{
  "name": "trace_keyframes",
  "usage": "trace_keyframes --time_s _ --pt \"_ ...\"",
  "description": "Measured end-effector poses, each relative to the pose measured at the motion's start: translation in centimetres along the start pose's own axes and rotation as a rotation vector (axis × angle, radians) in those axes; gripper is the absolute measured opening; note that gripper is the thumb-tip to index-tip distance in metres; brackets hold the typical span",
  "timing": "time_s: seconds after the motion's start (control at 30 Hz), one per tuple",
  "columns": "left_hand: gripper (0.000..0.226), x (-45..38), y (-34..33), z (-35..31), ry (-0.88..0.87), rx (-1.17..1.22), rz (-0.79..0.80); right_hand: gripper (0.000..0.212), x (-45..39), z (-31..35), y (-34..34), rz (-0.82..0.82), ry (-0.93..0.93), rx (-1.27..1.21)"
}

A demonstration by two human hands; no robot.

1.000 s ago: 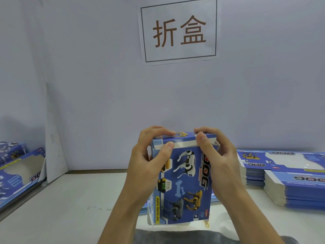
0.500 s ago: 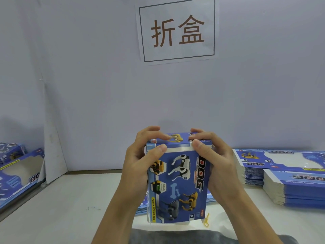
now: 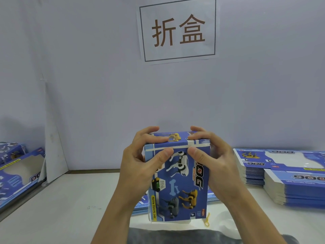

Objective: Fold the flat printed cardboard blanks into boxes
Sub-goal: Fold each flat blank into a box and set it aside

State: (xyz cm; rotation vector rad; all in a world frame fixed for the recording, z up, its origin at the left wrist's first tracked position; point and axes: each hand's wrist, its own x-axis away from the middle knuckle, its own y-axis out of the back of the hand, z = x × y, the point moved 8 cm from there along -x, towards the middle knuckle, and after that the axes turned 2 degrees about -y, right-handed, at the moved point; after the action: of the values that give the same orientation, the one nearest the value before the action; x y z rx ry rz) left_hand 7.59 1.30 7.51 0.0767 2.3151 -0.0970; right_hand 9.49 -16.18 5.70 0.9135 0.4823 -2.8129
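A blue printed box with robot dogs and the word DOG stands upright in front of me, above the white table. My left hand grips its upper left corner, thumb on the front face and fingers curled over the top flap. My right hand grips the upper right corner the same way. The top flap lies closed under my fingertips. Two stacks of flat blanks lie at the right: a far stack and a near stack.
Folded boxes lie at the far left beyond the table edge. A few flat blanks lie behind the held box. A small yellow plastic piece rests on the table. A paper sign hangs on the grey wall.
The box has shifted slightly left and down in my hands. The top flap went down flat and both thumbs moved closer together on the front face.
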Motion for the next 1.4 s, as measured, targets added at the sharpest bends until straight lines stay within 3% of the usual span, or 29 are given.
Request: trace_keyframes --time_s 0.23,0.4,0.6,1.07,1.17,1.27,1.4 --pt "0.031 0.2 -0.5 0.1 0.009 0.001 0.075 0.013 0.1 0.0 0.5 -0.025 0.023 0.029" --pt "0.022 0.2 -0.5 0.1 0.029 0.07 0.056 0.029 0.2 0.9 -0.2 -0.032 0.094 0.086" --pt "0.016 0.2 -0.5 -0.1 0.012 0.034 0.038 0.011 0.1 0.4 0.1 -0.004 0.046 0.061" --pt "0.013 0.1 -0.5 0.3 0.004 0.001 0.024 0.006 0.0 0.0 0.6 -0.015 0.033 0.054" --pt "0.026 0.0 -0.4 0.1 0.008 -0.104 0.034 0.014 0.1 0.6 0.6 -0.067 0.067 0.125" --pt "0.047 -0.3 -0.1 0.3 0.039 -0.247 0.097 0.035 0.3 1.2 0.2 -0.073 0.1 0.142" --pt "0.043 -0.8 1.3 -0.5 -0.018 -0.368 -0.006 0.044 0.3 2.2 0.3 -0.197 0.167 0.318"
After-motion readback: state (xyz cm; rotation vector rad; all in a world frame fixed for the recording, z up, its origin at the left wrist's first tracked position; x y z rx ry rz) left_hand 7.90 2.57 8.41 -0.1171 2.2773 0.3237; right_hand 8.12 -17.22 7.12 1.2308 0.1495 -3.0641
